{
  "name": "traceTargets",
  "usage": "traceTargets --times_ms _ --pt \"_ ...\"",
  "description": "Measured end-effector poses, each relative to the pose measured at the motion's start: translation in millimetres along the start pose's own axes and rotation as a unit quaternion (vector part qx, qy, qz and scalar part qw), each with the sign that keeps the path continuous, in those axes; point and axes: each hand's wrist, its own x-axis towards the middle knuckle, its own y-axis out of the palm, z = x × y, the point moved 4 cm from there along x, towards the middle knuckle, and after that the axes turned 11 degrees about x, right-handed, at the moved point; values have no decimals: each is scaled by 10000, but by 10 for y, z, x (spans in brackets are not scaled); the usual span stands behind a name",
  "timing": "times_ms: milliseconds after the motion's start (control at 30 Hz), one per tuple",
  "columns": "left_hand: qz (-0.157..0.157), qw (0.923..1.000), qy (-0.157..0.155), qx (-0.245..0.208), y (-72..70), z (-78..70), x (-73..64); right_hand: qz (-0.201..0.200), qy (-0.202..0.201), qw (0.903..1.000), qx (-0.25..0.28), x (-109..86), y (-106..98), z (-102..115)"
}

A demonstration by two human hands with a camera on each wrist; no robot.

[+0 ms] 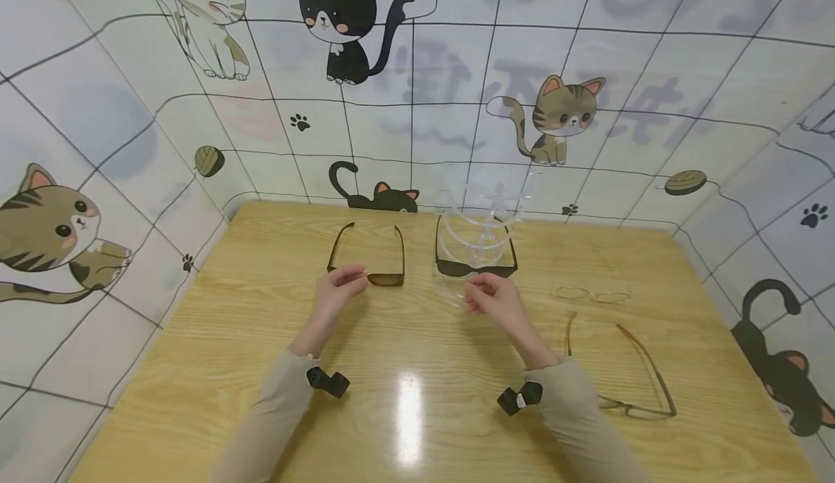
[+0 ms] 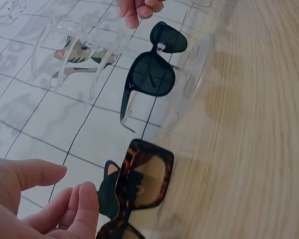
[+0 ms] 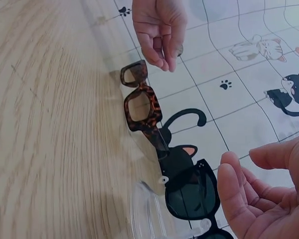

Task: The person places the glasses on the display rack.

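Tortoiseshell sunglasses (image 1: 386, 280) with brown lenses stand on the table, temples toward the wall. My left hand (image 1: 335, 294) is at their left lens, and in the left wrist view its thumb and fingers are apart beside the frame. Black sunglasses (image 2: 152, 74) with dark lenses sit on the clear plastic display stand (image 2: 192, 89), low down near its base. Just in front of them is my right hand (image 1: 499, 305), fingers loosely bent. The right wrist view shows a gap between that thumb and the fingers, with nothing held.
Thin gold-rimmed glasses (image 1: 613, 297) lie at the right of the wooden table (image 1: 261, 381). Nearer, brown-templed glasses (image 1: 665, 389) lie partly behind my right forearm. The stand's curved clear arms rise at the back, close to the cat-printed wall covering (image 1: 450, 62).
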Motion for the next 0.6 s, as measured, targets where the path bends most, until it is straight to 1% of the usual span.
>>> traceTargets --times_ms 100,267,433,500,600 --pt "-33 10000 -19 21 -87 48 -9 83 -25 9999 -53 28 65 -10" --pt "-209 9998 -55 42 -237 102 -30 240 -96 9996 -137 73 181 -34" --pt "-358 9992 -162 59 -388 172 -9 365 -11 9993 -100 112 308 -47" --pt "-429 9987 -263 115 -447 206 8 430 -13 9991 -18 120 365 -20" --pt "-533 9977 -385 190 -527 242 38 512 -131 9986 20 104 468 84"
